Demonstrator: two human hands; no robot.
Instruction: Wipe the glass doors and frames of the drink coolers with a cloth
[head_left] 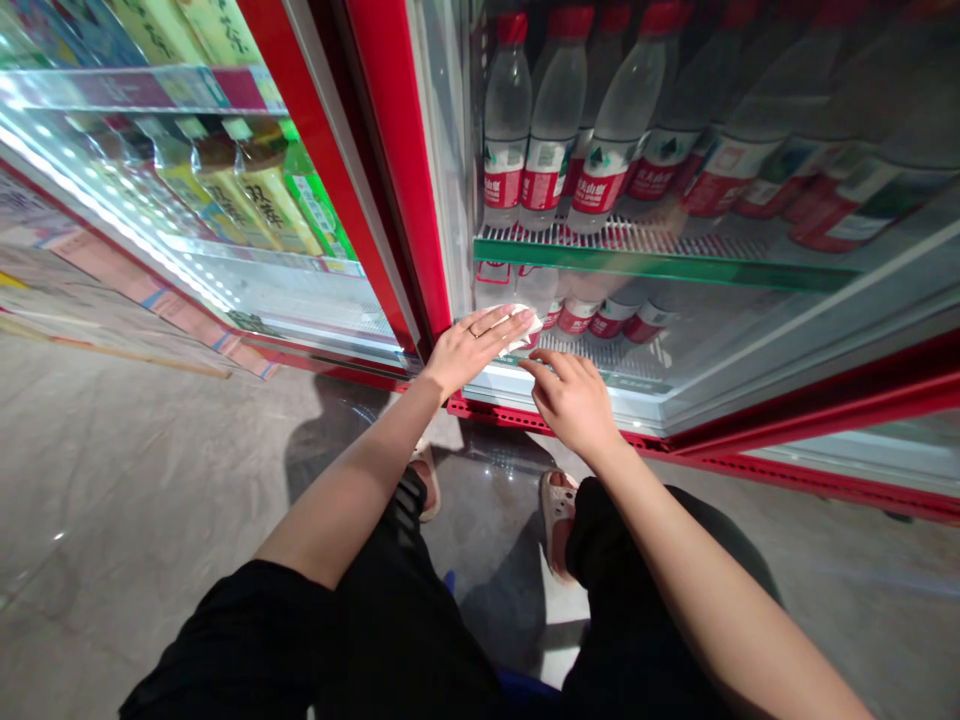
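Note:
My left hand (480,345) lies flat over a white cloth or tissue (531,325), pressed to the lower left part of the glass door (487,375) of a red-framed fridge. Its fingers are stretched out and a ring shows on one. Just to its right, my right hand (570,395) is near the glass with bent, parted fingers and nothing visible in it. Whether its fingertips touch the glass cannot be made out. Behind the glass, water bottles (596,190) with red caps and red-white labels stand on a green-edged shelf (645,265), with more bottles (577,315) below.
At the left, another lit fridge holds drinks (255,190) on its shelves. A red frame post (401,160) stands between the two fridges. The grey floor (150,480) spreads below, with my sandalled feet (559,520) close to the fridge base.

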